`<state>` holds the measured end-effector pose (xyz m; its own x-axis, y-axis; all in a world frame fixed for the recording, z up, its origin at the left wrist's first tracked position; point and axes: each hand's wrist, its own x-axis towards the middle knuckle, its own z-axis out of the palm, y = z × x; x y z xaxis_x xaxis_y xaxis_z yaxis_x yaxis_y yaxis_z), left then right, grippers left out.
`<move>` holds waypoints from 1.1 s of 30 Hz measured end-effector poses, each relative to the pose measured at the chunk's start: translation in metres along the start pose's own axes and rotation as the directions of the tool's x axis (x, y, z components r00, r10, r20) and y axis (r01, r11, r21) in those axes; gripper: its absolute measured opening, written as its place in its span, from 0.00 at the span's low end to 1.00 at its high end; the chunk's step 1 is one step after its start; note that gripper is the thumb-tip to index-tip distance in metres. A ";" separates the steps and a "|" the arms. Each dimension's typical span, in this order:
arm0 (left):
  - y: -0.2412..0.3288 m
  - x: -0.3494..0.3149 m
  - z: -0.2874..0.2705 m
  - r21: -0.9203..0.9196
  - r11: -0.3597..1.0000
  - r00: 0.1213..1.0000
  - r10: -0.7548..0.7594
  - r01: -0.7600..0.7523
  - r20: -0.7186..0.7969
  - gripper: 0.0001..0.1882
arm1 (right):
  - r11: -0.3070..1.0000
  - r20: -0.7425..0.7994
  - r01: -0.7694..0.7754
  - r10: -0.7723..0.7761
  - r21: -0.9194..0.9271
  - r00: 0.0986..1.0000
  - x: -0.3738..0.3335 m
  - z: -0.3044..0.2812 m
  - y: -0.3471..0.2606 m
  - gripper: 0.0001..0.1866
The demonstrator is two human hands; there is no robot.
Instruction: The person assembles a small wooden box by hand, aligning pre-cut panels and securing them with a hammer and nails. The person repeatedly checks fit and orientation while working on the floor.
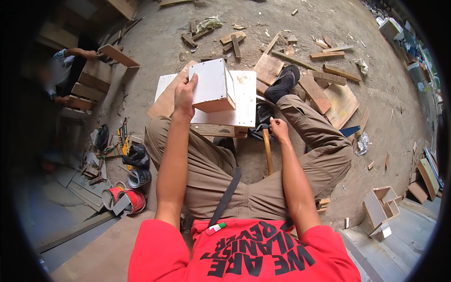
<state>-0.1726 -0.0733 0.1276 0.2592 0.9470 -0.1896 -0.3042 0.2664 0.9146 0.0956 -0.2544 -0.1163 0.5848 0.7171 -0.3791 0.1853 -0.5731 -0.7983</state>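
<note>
My left hand (184,96) grips the left side of a small white-faced wooden box (209,86), its thumb lying on the white face. The box's lower edge shows bare wood. Under it lies a white board (245,89), resting on pieces of timber between my legs. To the right, my right hand (279,129) has its fingers pinched together beside a black plastic bag (264,115). Whatever is in that pinch is too small to make out. Just left of this hand a hammer (268,150) stands with its wooden handle pointing down toward my lap.
Wood offcuts (329,77) lie scattered ahead and to the right, by a blue saw blade (350,131). Paint cans (135,201) and a yellow handsaw (123,136) are at left. Another person's hand (89,54) holds a slatted wooden piece. A compartmented box (381,209) sits lower right.
</note>
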 end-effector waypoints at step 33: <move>0.008 -0.003 0.039 0.875 -0.231 0.820 0.310 -0.425 0.480 0.36 | 0.986 -0.193 0.055 -0.085 -0.160 0.977 0.038 0.069 0.052 0.29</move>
<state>-0.1396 -0.0807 0.1492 0.5587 0.7733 0.2998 0.7621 -0.6213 0.1820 0.0734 -0.2296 -0.2043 0.7082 0.6734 -0.2121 0.3407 -0.5890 -0.7328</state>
